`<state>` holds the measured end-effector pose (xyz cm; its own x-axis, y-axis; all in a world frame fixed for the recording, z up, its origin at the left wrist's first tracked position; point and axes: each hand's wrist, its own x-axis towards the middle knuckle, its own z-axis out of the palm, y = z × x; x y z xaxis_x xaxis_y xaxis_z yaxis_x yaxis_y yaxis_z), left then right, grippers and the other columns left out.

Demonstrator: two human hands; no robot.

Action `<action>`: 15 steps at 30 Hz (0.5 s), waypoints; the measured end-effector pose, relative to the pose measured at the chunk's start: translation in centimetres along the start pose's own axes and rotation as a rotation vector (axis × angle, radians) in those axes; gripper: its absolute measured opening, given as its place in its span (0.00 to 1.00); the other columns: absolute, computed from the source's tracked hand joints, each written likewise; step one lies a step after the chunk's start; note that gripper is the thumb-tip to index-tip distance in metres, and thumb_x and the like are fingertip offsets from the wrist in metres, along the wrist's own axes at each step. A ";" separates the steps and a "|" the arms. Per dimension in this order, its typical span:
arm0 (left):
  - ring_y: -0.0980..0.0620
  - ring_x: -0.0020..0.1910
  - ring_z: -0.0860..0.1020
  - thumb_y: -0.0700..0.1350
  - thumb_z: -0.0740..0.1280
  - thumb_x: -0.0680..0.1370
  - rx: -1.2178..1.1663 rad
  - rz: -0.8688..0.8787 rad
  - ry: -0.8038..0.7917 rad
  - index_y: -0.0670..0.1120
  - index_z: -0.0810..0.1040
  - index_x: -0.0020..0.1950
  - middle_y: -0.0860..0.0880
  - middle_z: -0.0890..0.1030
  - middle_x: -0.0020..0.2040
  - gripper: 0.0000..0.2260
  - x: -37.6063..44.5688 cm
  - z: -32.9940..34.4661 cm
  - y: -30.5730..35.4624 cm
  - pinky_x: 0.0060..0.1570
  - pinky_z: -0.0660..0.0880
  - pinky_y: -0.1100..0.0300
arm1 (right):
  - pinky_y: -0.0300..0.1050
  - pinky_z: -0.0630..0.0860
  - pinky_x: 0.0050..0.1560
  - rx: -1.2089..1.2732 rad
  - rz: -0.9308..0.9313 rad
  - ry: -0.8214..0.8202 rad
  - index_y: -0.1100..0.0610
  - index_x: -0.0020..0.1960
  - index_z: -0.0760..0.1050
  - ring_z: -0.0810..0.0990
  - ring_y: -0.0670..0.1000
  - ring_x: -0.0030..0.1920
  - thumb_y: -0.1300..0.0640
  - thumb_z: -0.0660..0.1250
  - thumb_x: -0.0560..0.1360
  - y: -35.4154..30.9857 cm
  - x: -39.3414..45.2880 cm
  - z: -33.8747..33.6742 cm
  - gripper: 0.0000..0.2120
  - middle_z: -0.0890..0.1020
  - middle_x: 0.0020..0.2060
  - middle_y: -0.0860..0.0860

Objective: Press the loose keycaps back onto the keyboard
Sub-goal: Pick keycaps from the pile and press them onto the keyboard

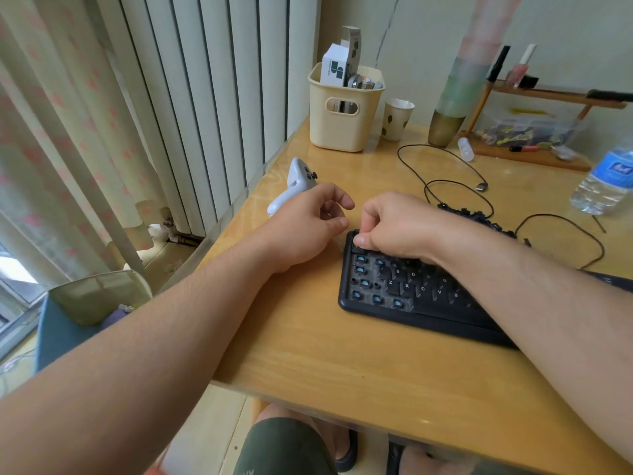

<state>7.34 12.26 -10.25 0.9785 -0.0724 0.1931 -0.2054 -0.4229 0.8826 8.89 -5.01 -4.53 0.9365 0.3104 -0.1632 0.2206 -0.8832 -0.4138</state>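
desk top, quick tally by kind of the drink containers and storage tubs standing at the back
paper cup: 1
water bottle: 1
tall tinted tumbler: 1
cream storage basket: 1
clear plastic box: 1
Total: 5

Left hand (305,228) rests loosely curled (holding nothing), right hand (394,228) knuckles up, fingers (361,240) curled downward.

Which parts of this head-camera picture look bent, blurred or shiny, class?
Head view: the wide lens bows the radiator and curtain lines; the water bottle at the right edge is soft; daylight gives pale glare on the table near the basket; the keyboard letters stay legible.
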 end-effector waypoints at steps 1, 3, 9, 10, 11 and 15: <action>0.60 0.39 0.74 0.41 0.69 0.81 -0.003 -0.002 0.002 0.53 0.79 0.58 0.57 0.78 0.44 0.08 0.0 0.0 0.0 0.43 0.79 0.56 | 0.46 0.71 0.42 0.055 0.030 -0.041 0.51 0.42 0.79 0.78 0.50 0.45 0.51 0.75 0.77 0.1 0.4 -0.5 0.08 0.82 0.44 0.49; 0.61 0.39 0.75 0.42 0.69 0.81 -0.005 -0.006 0.004 0.54 0.79 0.57 0.57 0.79 0.44 0.08 0.0 -0.1 0.0 0.45 0.79 0.55 | 0.49 0.71 0.45 0.177 0.083 -0.099 0.52 0.42 0.80 0.77 0.52 0.43 0.51 0.75 0.77 0.5 1.0 -1.3 0.08 0.82 0.42 0.50; 0.61 0.38 0.74 0.42 0.69 0.81 0.000 -0.006 0.005 0.53 0.79 0.58 0.56 0.79 0.44 0.08 0.1 -0.1 0.1 0.45 0.79 0.56 | 0.48 0.73 0.44 0.173 0.039 -0.078 0.53 0.40 0.80 0.80 0.52 0.45 0.49 0.80 0.72 0.9 0.7 -1.0 0.11 0.83 0.41 0.51; 0.62 0.38 0.74 0.42 0.69 0.81 0.002 -0.003 0.005 0.53 0.79 0.58 0.56 0.79 0.44 0.08 0.0 0.0 0.2 0.45 0.79 0.56 | 0.47 0.72 0.42 0.129 0.028 -0.063 0.52 0.41 0.80 0.80 0.52 0.45 0.49 0.80 0.72 0.7 0.5 -0.8 0.11 0.84 0.41 0.51; 0.62 0.38 0.74 0.41 0.69 0.82 0.005 -0.001 0.006 0.53 0.79 0.58 0.56 0.79 0.44 0.08 0.0 0.0 0.2 0.45 0.78 0.57 | 0.46 0.71 0.40 0.071 0.013 -0.051 0.52 0.42 0.80 0.80 0.51 0.44 0.49 0.79 0.73 0.6 0.3 -0.7 0.10 0.83 0.41 0.51; 0.62 0.37 0.74 0.41 0.69 0.82 0.015 -0.001 0.003 0.53 0.79 0.58 0.56 0.79 0.44 0.08 0.0 0.0 0.2 0.45 0.78 0.57 | 0.43 0.68 0.36 -0.067 -0.044 -0.002 0.51 0.41 0.78 0.78 0.47 0.41 0.49 0.77 0.75 -0.1 -0.4 -0.5 0.10 0.82 0.40 0.48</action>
<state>7.26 12.14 -10.11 0.9787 -0.0690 0.1934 -0.2040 -0.4362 0.8764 8.66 -5.19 -4.00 0.9249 0.3504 -0.1478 0.2797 -0.8901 -0.3599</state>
